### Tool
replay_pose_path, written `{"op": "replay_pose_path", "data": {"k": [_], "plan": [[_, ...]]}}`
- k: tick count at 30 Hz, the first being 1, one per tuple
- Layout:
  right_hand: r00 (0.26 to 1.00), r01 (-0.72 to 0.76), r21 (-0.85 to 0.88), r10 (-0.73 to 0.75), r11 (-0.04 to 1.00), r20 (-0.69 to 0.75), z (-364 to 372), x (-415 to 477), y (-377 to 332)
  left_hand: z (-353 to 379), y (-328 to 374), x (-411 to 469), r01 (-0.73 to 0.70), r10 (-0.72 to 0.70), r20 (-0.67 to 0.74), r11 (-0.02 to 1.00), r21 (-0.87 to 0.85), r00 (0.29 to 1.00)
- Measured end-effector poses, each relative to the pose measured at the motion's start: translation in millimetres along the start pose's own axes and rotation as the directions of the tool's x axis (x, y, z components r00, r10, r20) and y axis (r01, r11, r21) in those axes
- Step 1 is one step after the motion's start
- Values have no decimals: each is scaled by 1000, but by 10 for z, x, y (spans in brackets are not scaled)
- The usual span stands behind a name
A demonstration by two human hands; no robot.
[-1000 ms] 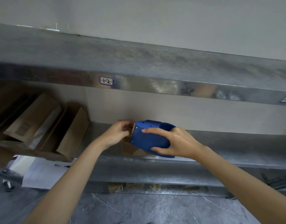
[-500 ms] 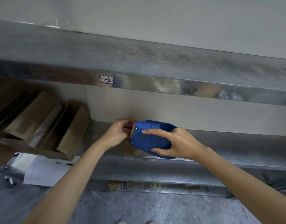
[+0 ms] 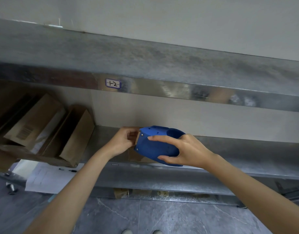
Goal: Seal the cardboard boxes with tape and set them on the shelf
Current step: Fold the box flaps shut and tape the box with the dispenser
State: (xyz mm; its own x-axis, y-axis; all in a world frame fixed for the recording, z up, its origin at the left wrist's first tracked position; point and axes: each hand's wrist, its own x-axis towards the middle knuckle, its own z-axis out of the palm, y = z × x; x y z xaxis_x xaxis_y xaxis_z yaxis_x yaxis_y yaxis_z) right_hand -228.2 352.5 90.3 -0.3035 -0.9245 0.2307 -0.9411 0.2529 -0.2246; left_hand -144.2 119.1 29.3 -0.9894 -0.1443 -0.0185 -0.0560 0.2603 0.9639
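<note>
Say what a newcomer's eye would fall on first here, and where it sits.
The bright blue plastic tape dispenser stands out at centre, gripped by the right hand over the grey steel shelf, while the left hand pinches brown tape at its toothed end. Brown cardboard boxes lean at the shelf's left.

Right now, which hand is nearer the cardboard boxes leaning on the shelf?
Left. The left hand is right of the boxes, at the toothed end of the tape dispenser; the right hand grips it farther right.
</note>
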Motion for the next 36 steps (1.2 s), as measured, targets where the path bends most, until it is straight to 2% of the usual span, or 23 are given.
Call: {"op": "replay_pose_path", "data": {"k": [5,10,17,23,25,30,33,36], "plan": [[999,1,-31,0,1000,37,38,4,30,-17,-55,30,0,2,-66,1000,21,998],[999,1,-33,0,999,49,15,26,84,-84,-8,59,-75,85,-81,990,120,993],[996,-20,-36,23,999,91,-154,14,232,-313,76,50,-160,185,-158,974,157,970],[989,-95,-81,103,992,106,-376,-167,513,-824,-76,-154,-100,155,-351,980,170,924],[982,-122,-88,134,989,137,-436,-221,594,-847,-100,-179,-57,134,-368,975,213,920],[967,-215,72,202,974,155,-434,-318,730,-546,-79,-185,-50,90,-252,986,162,963],[954,-258,138,230,956,193,-376,-374,835,-349,-143,-166,-57,125,-265,966,251,956],[936,-315,213,266,925,232,-340,-397,874,-188,-198,-140,-34,111,-314,970,241,943]]}}
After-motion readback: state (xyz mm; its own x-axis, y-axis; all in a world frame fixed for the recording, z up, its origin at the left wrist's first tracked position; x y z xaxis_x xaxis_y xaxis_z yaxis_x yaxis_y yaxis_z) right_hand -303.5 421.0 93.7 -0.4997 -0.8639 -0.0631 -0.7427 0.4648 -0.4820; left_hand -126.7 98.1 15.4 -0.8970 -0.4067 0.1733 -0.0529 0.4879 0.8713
